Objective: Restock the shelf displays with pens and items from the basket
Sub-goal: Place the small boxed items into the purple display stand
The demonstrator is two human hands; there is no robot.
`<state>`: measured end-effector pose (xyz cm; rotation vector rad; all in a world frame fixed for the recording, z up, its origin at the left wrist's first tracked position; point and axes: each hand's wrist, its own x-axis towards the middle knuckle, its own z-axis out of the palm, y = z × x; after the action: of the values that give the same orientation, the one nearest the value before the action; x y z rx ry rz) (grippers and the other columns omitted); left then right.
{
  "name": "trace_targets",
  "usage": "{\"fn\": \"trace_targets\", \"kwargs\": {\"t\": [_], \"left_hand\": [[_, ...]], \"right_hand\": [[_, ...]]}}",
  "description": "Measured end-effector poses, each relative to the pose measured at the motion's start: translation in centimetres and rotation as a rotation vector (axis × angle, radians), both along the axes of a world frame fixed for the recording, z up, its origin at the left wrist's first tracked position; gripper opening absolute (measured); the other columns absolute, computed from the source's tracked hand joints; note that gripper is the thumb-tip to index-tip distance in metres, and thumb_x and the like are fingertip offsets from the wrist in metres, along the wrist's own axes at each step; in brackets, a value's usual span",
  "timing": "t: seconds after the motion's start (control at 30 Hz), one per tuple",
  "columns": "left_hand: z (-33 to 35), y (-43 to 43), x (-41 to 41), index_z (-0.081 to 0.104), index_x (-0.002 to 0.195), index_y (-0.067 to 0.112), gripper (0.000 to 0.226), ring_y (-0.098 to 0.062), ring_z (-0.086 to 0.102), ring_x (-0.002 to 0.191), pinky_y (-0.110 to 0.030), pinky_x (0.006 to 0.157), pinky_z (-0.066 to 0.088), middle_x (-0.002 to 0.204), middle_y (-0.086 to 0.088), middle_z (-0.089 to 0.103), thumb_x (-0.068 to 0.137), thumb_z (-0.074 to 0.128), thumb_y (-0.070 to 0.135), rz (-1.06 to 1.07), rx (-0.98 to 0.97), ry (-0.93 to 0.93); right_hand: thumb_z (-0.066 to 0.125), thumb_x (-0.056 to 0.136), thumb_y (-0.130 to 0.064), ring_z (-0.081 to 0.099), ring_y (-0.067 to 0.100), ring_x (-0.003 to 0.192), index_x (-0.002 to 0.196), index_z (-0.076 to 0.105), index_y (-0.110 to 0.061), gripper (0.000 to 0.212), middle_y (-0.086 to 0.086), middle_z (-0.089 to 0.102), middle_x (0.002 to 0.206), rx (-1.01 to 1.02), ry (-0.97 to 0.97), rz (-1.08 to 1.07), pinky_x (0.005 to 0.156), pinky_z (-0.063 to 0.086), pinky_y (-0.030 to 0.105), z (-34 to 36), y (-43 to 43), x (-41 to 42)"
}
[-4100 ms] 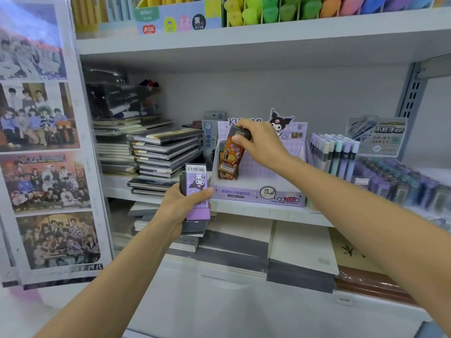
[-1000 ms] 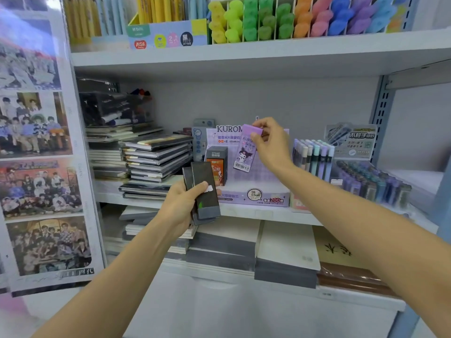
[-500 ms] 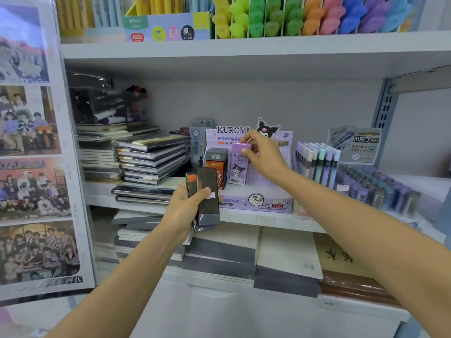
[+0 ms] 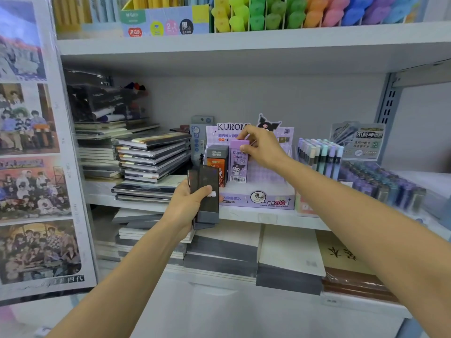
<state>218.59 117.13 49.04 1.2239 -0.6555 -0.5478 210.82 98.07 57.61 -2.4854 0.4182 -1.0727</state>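
**Risk of a tipped box at the purple display**

The right hand (image 4: pixel 262 148) is pinching the top of the purple lead box (image 4: pixel 239 167) between thumb and fingers (image 4: pixel 245 149). The box is standing upright inside the Kuromi display tray (image 4: pixel 258 200) on the shelf (image 4: pixel 268 217), just beside the orange-and-black box (image 4: pixel 216 167). The left hand (image 4: pixel 188 206) is gripping a stack of dark boxes (image 4: pixel 207 191) in front of the tray, fingers curled round them. Letting go is looking like the risky part. The purple box is standing tall and narrow with open tray space on its right, so a careless release could be tipping it sideways or knocking its neighbour. The left hand's stack is sitting unevenly, and one box could be slipping out while attention is going to the tray.
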Motion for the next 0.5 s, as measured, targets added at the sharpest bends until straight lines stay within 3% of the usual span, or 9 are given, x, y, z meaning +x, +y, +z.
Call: {"fn": "trace_targets", "kwargs": {"t": [0.07,0.13,0.23,0.37,0.5], "left_hand": [[-0.1,0.0,0.1,0.059,0.112,0.017,0.018,-0.020,0.074,0.082,-0.038,0.067,0.060,0.091,-0.006,0.076,0.096,0.057,0.011,0.007,0.006,-0.008],[-0.2,0.0,0.1,0.059,0.114,0.017,0.019,-0.021,0.074,0.084,-0.035,0.064,0.059,0.098,-0.008,0.075,0.096,0.057,0.010,0.013,-0.002,0.012],[-0.3,-0.1,0.1,0.059,0.114,0.016,0.019,-0.020,0.074,0.082,-0.034,0.061,0.059,0.095,-0.007,0.076,0.096,0.058,0.011,0.020,-0.004,0.025],[-0.2,-0.1,0.1,0.058,0.119,0.011,0.022,-0.019,0.074,0.079,-0.033,0.069,0.059,0.087,-0.005,0.077,0.096,0.057,0.011,0.032,0.021,-0.028],[0.0,-0.2,0.2,0.056,0.122,0.007,0.026,-0.017,0.074,0.073,-0.026,0.059,0.058,0.093,-0.007,0.075,0.097,0.056,0.009,0.031,0.023,-0.018]], "right_hand": [[0.064,0.089,-0.003,0.063,0.020,0.086,0.102,0.063,-0.010,0.014,0.008,0.065,0.101,0.021,-0.046,0.030,0.080,0.054,0.031,-0.6,0.4,0.2],[0.064,0.089,-0.002,0.064,0.022,0.089,0.101,0.063,-0.009,0.014,0.005,0.064,0.099,0.020,-0.071,0.057,0.083,0.055,0.034,-1.1,0.7,0.5],[0.065,0.089,-0.003,0.061,0.021,0.083,0.100,0.063,-0.010,0.013,0.008,0.064,0.097,0.002,-0.056,0.019,0.080,0.054,0.034,-0.9,0.5,0.9],[0.064,0.089,-0.004,0.061,0.019,0.085,0.096,0.061,-0.012,0.011,0.010,0.065,0.100,0.013,0.057,-0.036,0.078,0.055,0.032,0.2,-0.7,0.8],[0.062,0.091,-0.005,0.056,0.014,0.082,0.108,0.064,-0.009,0.017,0.007,0.063,0.095,-0.096,0.031,-0.008,0.083,0.049,0.027,-0.6,-0.1,0.9]]}}
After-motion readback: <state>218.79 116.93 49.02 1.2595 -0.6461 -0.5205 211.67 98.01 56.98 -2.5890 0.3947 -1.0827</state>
